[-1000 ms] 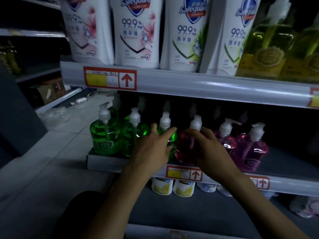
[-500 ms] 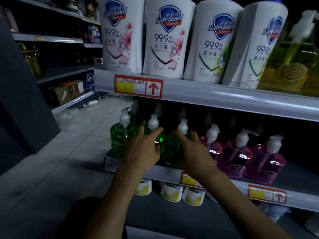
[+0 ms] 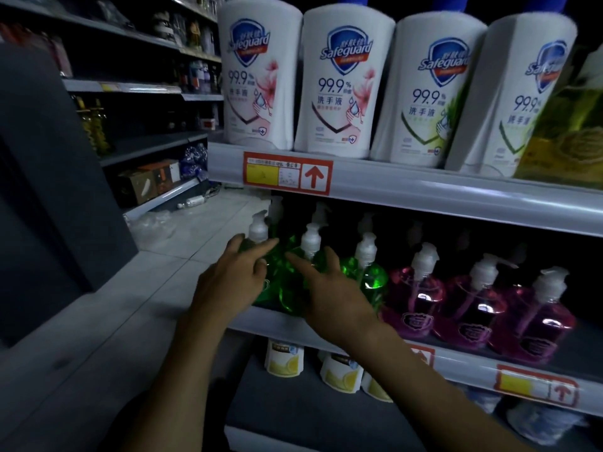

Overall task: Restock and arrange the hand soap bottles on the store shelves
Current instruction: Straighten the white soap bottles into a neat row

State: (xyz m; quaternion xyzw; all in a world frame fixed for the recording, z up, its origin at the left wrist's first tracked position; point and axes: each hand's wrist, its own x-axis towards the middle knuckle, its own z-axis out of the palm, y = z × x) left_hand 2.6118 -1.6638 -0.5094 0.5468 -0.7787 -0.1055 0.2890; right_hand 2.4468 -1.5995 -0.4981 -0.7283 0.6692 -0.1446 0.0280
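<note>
Left hand on leftmost green soap bottle, right hand touching middle green bottle, pink bottles alongside

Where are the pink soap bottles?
In the head view, the pink plastic pump bottles stand toward the right on the middle shelf, beside the green plastic pump bottles.

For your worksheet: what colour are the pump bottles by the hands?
Green pump bottles, clearest in head view.

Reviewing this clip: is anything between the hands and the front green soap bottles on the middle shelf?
Nothing visible does. The left hand is right at the leftmost green bottle and the right hand at the next green bottle, both spread over their fronts. The upper shelf edge sits clear above.
</note>
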